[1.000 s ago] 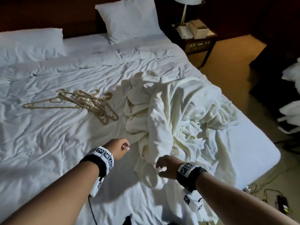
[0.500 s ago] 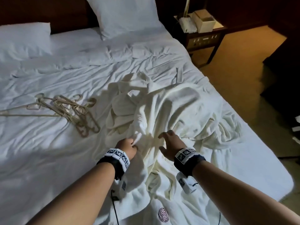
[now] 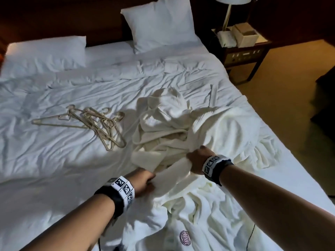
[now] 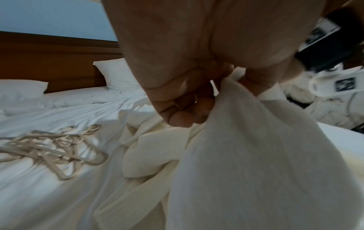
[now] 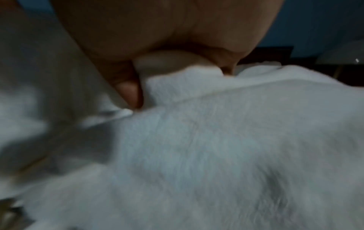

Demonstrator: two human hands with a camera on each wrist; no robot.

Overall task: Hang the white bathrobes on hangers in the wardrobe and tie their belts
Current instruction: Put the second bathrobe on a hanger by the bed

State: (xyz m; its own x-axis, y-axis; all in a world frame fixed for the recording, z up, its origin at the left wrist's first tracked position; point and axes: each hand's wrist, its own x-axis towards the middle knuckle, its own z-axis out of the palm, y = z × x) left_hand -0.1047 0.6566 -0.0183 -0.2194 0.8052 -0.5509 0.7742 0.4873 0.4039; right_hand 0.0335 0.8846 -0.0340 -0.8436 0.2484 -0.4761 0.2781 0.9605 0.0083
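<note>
Bathrobe (image 3: 174,167) newly bunched inside fingers (image 4: 183,96)

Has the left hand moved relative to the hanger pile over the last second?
Yes. The left hand has gone right, away from the hanger pile, and now grips the bathrobe beside the right hand.

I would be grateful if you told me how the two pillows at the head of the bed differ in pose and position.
The left pillow lies flat on the bed, while the right pillow stands propped upright against the dark headboard. The left pillow sits near the bed's left edge; the right pillow sits nearer the nightstand. Both are white and look untouched by the hands.
</note>
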